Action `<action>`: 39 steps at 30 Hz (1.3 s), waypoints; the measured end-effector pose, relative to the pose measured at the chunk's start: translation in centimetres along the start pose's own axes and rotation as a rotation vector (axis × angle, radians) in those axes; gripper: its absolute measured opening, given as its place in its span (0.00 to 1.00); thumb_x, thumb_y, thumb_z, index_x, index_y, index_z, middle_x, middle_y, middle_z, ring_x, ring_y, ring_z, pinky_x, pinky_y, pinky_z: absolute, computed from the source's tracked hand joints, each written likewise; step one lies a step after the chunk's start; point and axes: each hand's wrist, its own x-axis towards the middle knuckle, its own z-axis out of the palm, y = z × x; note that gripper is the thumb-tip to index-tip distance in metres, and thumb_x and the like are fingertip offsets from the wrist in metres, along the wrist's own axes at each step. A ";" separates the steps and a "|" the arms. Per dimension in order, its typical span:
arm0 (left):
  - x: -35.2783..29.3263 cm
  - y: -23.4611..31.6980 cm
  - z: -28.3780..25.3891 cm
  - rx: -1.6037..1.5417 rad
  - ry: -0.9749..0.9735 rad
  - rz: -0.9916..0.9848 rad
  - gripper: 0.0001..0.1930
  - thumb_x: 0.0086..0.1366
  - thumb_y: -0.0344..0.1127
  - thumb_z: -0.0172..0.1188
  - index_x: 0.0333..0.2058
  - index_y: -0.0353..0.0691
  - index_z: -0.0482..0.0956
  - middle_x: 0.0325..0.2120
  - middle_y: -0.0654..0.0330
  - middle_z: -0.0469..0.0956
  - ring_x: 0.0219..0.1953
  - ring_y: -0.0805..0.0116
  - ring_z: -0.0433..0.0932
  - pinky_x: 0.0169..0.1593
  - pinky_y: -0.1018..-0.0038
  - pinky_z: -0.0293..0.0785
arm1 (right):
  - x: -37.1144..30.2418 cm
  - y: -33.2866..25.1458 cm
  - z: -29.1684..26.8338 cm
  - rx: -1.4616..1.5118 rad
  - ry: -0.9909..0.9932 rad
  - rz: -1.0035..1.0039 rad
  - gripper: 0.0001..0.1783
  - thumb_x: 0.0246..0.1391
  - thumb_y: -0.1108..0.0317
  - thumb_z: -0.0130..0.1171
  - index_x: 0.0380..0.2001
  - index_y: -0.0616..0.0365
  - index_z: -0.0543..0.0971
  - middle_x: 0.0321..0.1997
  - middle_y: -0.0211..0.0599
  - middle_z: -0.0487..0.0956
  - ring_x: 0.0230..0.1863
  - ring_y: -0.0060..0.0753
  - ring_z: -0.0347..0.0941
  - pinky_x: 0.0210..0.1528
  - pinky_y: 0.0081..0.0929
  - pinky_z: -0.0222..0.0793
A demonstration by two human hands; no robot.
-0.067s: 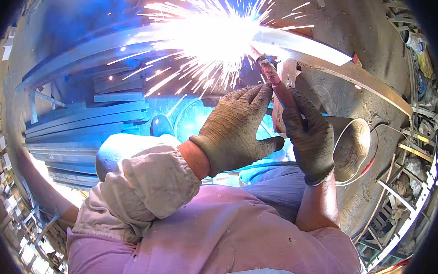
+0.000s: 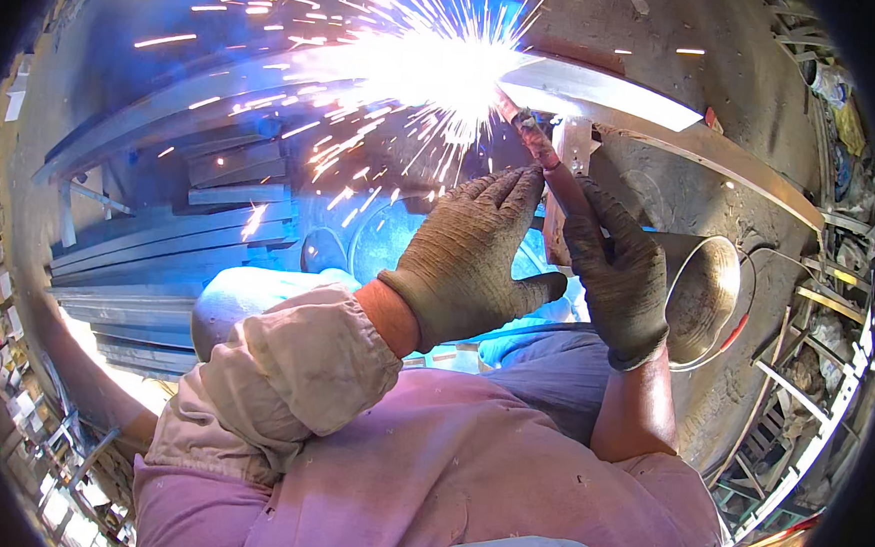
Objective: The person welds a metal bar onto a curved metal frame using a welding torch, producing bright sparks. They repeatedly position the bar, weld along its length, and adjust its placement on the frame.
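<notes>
My right hand [image 2: 615,269], in a dirty grey-brown work glove, is closed around the handle of a welding torch [image 2: 566,189]. The torch has a reddish, wrapped neck and tilts up and left into a white glare. There its tip is lost from sight, against a long metal bar [image 2: 609,91]. My left hand [image 2: 469,250], gloved alike, has its fingers stretched out and its thumb apart. Its fingertips rest at or right beside the torch's neck; exact contact cannot be made out. Sparks [image 2: 439,78] spray from the glare, hiding the middle of the bar.
Long metal profiles [image 2: 159,246] lie stacked at the left. A round metal container [image 2: 706,300] lies tipped to the right of my right hand, with a cable [image 2: 740,327] beside it. A metal rack [image 2: 801,386] with clutter lines the right edge. An upright support [image 2: 572,146] stands under the bar.
The glare has shrunk a little, and the sparks fly in a different, more scattered pattern at the left. Both hands and the torch stay in place.
</notes>
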 end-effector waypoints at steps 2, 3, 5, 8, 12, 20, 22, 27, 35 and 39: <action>0.1 0.0 -0.2 0.035 -0.031 -0.014 0.51 0.67 0.56 0.78 0.77 0.27 0.68 0.71 0.35 0.77 0.72 0.34 0.77 0.75 0.47 0.73 | 0.1 0.2 0.0 0.004 -0.007 -0.021 0.21 0.82 0.58 0.68 0.67 0.57 0.88 0.36 0.26 0.87 0.36 0.15 0.78 0.39 0.25 0.77; -0.1 -0.1 0.1 0.081 0.037 0.045 0.49 0.66 0.54 0.78 0.76 0.27 0.70 0.69 0.35 0.78 0.70 0.34 0.78 0.74 0.46 0.74 | 0.1 0.2 -0.1 -0.004 -0.005 -0.033 0.21 0.82 0.58 0.68 0.67 0.58 0.88 0.36 0.26 0.86 0.36 0.15 0.78 0.39 0.24 0.77; 0.0 -1.0 -0.4 0.204 0.051 0.120 0.48 0.65 0.53 0.78 0.75 0.28 0.71 0.67 0.36 0.80 0.68 0.34 0.79 0.73 0.46 0.74 | 0.1 -0.1 -0.1 -0.042 0.004 -0.081 0.20 0.82 0.59 0.68 0.66 0.59 0.88 0.37 0.26 0.86 0.37 0.14 0.77 0.40 0.24 0.77; 1.0 -0.9 -4.1 0.339 -0.096 -0.007 0.41 0.65 0.47 0.77 0.73 0.37 0.77 0.65 0.40 0.83 0.66 0.36 0.82 0.71 0.47 0.78 | 0.3 0.4 -0.5 0.023 0.016 -0.117 0.20 0.81 0.61 0.69 0.67 0.60 0.87 0.40 0.28 0.85 0.38 0.16 0.77 0.41 0.24 0.77; 2.1 -3.3 -9.5 0.456 0.182 -0.098 0.33 0.67 0.39 0.76 0.70 0.45 0.82 0.67 0.42 0.83 0.67 0.36 0.81 0.72 0.48 0.79 | 0.6 0.8 -1.4 0.163 0.137 -0.091 0.19 0.81 0.65 0.68 0.67 0.61 0.87 0.44 0.28 0.87 0.41 0.19 0.80 0.44 0.24 0.79; 2.0 -14.3 -15.7 1.051 0.181 -0.422 0.37 0.66 0.38 0.78 0.74 0.52 0.77 0.72 0.54 0.76 0.74 0.42 0.75 0.76 0.48 0.74 | 0.7 -0.5 -3.1 0.270 0.204 0.003 0.24 0.83 0.62 0.66 0.75 0.56 0.83 0.39 0.20 0.82 0.33 0.10 0.72 0.34 0.18 0.68; 2.4 -14.5 -15.7 1.017 0.236 -0.381 0.33 0.66 0.40 0.78 0.70 0.53 0.80 0.68 0.54 0.80 0.70 0.43 0.78 0.72 0.48 0.78 | 0.7 -0.2 -3.1 0.273 0.234 -0.014 0.24 0.83 0.62 0.66 0.75 0.56 0.83 0.37 0.19 0.82 0.33 0.10 0.72 0.33 0.18 0.67; 1.8 -16.7 -17.7 0.941 0.287 -0.286 0.28 0.67 0.43 0.78 0.65 0.51 0.84 0.61 0.54 0.84 0.64 0.43 0.84 0.65 0.49 0.83 | 0.4 -0.1 -3.6 0.266 0.193 0.028 0.25 0.83 0.62 0.66 0.75 0.56 0.83 0.38 0.20 0.83 0.32 0.11 0.73 0.32 0.19 0.69; 1.2 -18.2 -18.5 0.495 0.186 -0.288 0.30 0.63 0.40 0.84 0.63 0.47 0.87 0.58 0.51 0.89 0.59 0.44 0.88 0.64 0.54 0.84 | 0.5 0.3 -3.0 0.295 0.208 -0.015 0.24 0.83 0.61 0.67 0.75 0.56 0.84 0.37 0.18 0.82 0.30 0.09 0.71 0.30 0.17 0.66; 1.6 -19.7 -19.5 0.170 0.157 -0.381 0.30 0.62 0.35 0.86 0.63 0.42 0.88 0.65 0.52 0.87 0.63 0.49 0.88 0.67 0.61 0.83 | 0.4 -0.3 -3.1 0.327 0.181 0.031 0.23 0.82 0.62 0.67 0.73 0.56 0.84 0.37 0.18 0.82 0.31 0.08 0.72 0.30 0.16 0.66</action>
